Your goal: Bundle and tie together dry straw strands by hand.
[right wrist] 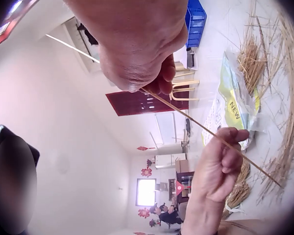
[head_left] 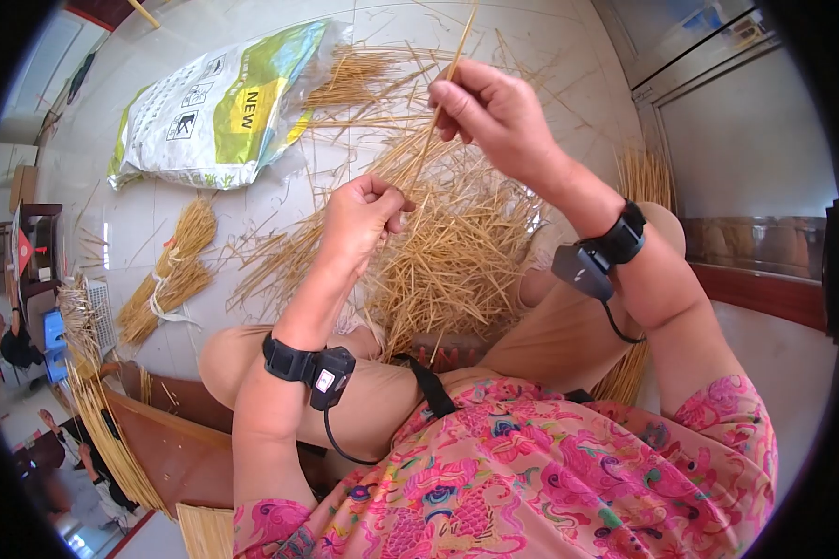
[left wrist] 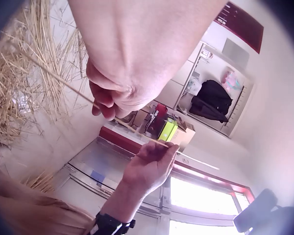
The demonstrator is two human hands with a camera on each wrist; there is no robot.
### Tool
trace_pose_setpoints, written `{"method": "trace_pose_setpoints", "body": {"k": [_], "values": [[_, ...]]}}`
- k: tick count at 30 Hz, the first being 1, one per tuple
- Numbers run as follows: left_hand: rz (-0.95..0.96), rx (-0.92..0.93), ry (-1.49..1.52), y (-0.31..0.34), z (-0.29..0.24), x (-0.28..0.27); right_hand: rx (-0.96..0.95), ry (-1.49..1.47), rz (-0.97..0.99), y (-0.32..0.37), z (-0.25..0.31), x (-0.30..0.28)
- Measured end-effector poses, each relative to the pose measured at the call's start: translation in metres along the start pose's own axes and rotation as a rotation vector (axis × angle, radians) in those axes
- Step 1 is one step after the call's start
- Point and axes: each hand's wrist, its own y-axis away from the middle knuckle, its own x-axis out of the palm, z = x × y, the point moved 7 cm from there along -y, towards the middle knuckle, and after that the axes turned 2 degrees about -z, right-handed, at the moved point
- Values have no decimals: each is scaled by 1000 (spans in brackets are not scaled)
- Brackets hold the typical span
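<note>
A single long straw stalk (head_left: 430,144) runs slantwise between the two hands. The right hand (head_left: 496,116), higher up, pinches it between thumb and fingers, and its upper end sticks out past them. Lower down, the left hand (head_left: 356,222) holds the same stalk with curled fingers. In the right wrist view, the stalk (right wrist: 196,121) passes across the fingers of the left hand (right wrist: 216,166), its lower end projecting beyond them. Beneath both hands a loose heap of straw (head_left: 457,270) covers the floor between the person's feet.
A white and green printed bag (head_left: 196,112) lies at the upper left with straw at its mouth. Tied straw bundles (head_left: 170,275) lie below it. More straw stands by the glass-panelled cabinet (head_left: 746,140) on the right. A brown board (head_left: 172,447) is at lower left.
</note>
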Motion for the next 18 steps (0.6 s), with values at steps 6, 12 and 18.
{"method": "trace_pose_setpoints", "body": {"k": [6,12,18], "values": [[87,139,57,4,-18,9,76,-54,119,-8,-6,-7],[204,162,156,12,-29,16,110,-18,199,-7,-11,0],[147,181,164,10,-26,14,152,-13,245,-3,-16,9]]}}
